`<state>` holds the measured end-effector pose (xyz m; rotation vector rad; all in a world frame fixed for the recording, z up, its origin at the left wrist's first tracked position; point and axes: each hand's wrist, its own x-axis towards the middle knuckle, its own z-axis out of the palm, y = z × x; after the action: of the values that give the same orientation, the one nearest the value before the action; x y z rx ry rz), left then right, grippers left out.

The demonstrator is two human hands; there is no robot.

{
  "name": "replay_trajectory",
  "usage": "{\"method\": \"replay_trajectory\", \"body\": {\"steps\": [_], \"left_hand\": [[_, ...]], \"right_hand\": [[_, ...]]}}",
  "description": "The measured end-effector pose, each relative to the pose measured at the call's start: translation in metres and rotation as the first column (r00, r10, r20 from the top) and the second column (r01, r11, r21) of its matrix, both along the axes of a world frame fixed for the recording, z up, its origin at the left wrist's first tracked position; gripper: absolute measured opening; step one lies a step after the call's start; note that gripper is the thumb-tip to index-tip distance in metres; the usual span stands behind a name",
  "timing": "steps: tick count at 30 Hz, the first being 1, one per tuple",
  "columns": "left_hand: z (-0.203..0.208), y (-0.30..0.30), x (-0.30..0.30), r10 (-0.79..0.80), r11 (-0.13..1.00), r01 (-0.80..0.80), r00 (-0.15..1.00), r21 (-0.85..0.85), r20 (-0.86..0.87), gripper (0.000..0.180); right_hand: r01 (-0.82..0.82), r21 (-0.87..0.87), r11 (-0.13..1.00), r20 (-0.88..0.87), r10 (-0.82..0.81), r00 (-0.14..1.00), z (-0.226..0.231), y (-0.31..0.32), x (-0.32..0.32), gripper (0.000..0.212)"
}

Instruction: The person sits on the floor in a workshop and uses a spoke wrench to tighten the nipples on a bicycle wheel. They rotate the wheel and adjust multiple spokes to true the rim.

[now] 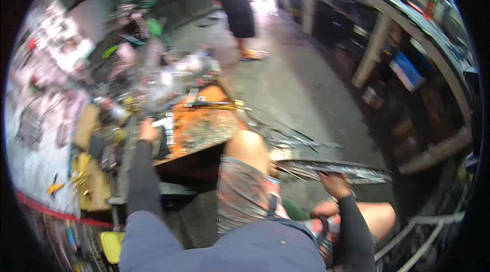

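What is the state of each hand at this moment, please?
Left hand: left of the orange surface; blurred, open or closed cannot be told.
Right hand: at the long shiny strip; open or holding cannot be told.

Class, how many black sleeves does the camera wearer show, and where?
2. The left sleeve ends at the left hand, beside the orange surface; the right sleeve ends at the right hand, by the long shiny piece.
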<state>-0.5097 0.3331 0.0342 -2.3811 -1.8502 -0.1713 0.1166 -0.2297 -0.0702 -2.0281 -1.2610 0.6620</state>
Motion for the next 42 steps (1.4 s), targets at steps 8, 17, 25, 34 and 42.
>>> {"method": "replay_trajectory", "body": {"steps": [8,17,25,34,42], "left_hand": [[0.083,-0.282,0.328,-0.619,0.671,0.721,0.418,0.172,0.664,0.021],[-0.001,-0.373,0.461,-0.54,0.324,0.946,0.195,-0.011,0.819,0.025],[0.004,-0.367,0.473,-0.384,0.43,0.903,0.174,0.009,0.907,0.01],[0.016,-0.31,0.476,0.333,0.55,0.826,-0.082,-0.122,0.939,0.011],[0.08,-0.302,0.466,0.196,0.566,0.824,-0.123,-0.01,0.973,0.022]], "right_hand": [[0.092,0.348,0.933,-0.171,-0.034,0.985,-0.007,0.009,-0.007,0.017],[-0.008,0.465,0.885,0.237,-0.116,0.965,-0.013,0.018,-0.006,0.017],[0.034,0.412,0.91,-0.038,-0.02,0.999,0.012,0.023,-0.001,0.024],[-0.135,0.253,0.958,0.059,0.124,0.991,0.006,0.028,0.001,0.039],[-0.207,0.258,0.944,0.116,0.183,0.976,-0.029,0.037,-0.015,0.027]]}}
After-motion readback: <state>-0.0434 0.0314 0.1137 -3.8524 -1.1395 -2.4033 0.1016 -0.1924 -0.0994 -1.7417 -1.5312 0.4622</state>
